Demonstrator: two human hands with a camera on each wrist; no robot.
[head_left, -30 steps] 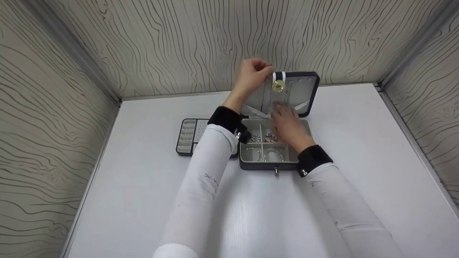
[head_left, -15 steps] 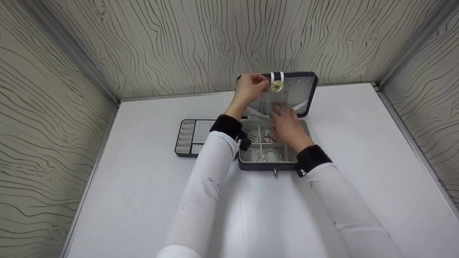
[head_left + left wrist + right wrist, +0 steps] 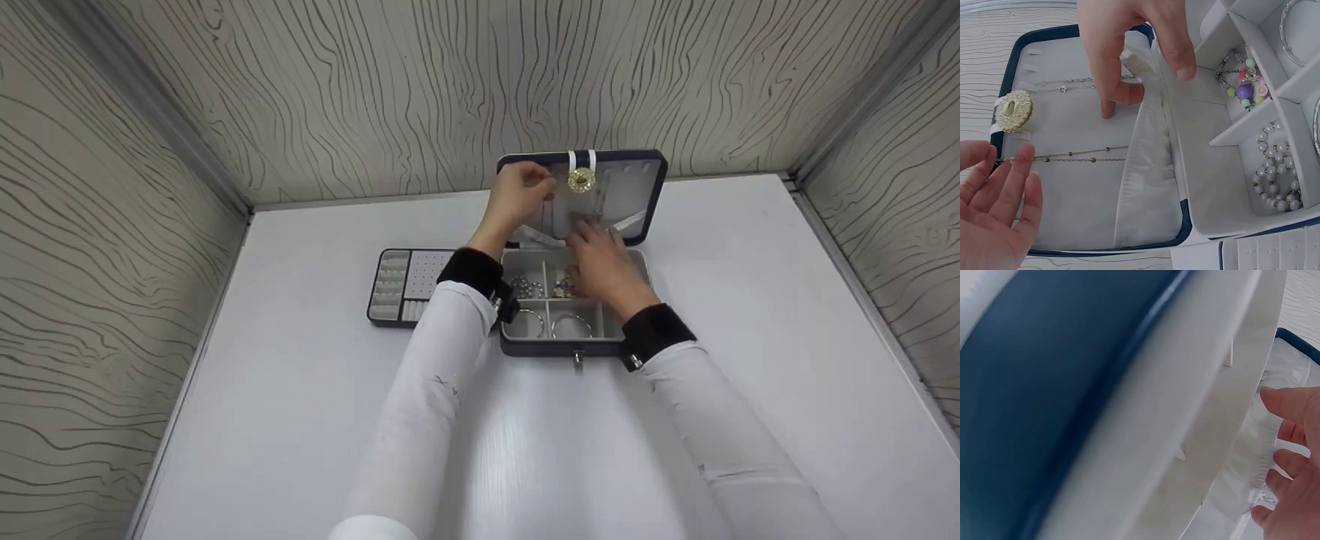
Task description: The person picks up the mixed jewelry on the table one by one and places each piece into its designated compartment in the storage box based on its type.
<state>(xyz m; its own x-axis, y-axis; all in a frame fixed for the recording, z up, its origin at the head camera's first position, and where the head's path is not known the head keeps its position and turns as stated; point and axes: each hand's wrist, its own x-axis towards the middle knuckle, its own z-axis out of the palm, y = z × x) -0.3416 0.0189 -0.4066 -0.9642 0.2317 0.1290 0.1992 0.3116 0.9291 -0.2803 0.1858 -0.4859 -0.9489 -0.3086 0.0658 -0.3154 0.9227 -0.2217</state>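
In the left wrist view my left hand [image 3: 999,208] pinches the end of a gold chain necklace [image 3: 1081,153] at the edge of the raised lid of a jewelry box [image 3: 562,347]. The chain runs across the lid's pale lining toward a gathered fabric pocket [image 3: 1145,185]. My right hand [image 3: 606,266] reaches over the box to the lid, its fingers loosely bent at the pocket's edge and the thumb apart. A silver chain necklace [image 3: 1067,86] hangs close to those fingers. Its palm side shows in the right wrist view, by the pocket.
Pearl pieces [image 3: 1278,169], colorful beaded jewelry [image 3: 1245,84] and silver bangles [image 3: 571,325] lie in the box's compartments. A gold round ornament [image 3: 581,180] sits on the lid strap. Left of the box is a jewelry tray [image 3: 390,285]. Patterned walls enclose the white table [image 3: 300,420].
My left hand has come down from above the lid's top edge to just inside it, left of the gold ornament. My right hand stays nearly in place at the lower lid.
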